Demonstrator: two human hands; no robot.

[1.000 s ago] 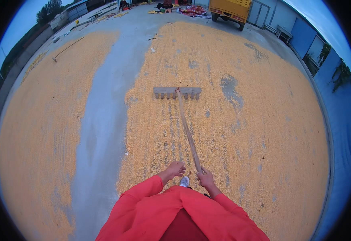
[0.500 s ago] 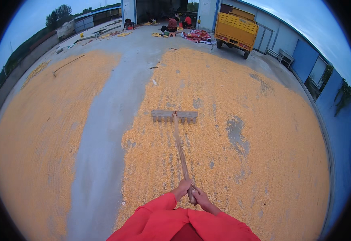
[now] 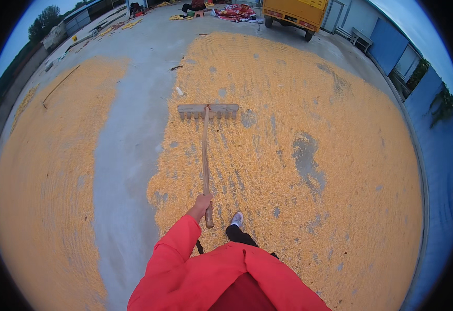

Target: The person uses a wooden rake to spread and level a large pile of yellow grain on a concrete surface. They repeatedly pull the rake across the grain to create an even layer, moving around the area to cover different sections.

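Observation:
A wooden rake (image 3: 206,150) reaches away from me across yellow corn kernels (image 3: 268,171) spread over the concrete. Closed round its handle just above the near end is my left hand (image 3: 201,204), at the end of a red sleeve. The wide toothed head of the rake (image 3: 221,108) rests among the kernels at the far end, near the left edge of this spread. My right hand is out of view; only red jacket cloth shows on that side. One foot in a grey shoe (image 3: 238,218) stands on the kernels, right of the handle's end.
A bare concrete strip (image 3: 128,171) separates this spread from another corn spread (image 3: 45,176) on the left, where a long stick (image 3: 61,85) lies. Beyond are a yellow truck (image 3: 294,14), a red patterned sheet (image 3: 235,13) and a seated person (image 3: 194,6). A blue wall (image 3: 434,155) bounds the right.
My right hand has let go of the rake handle and left the view. The rake has shifted forward and left in my left hand. A shoe has come into view.

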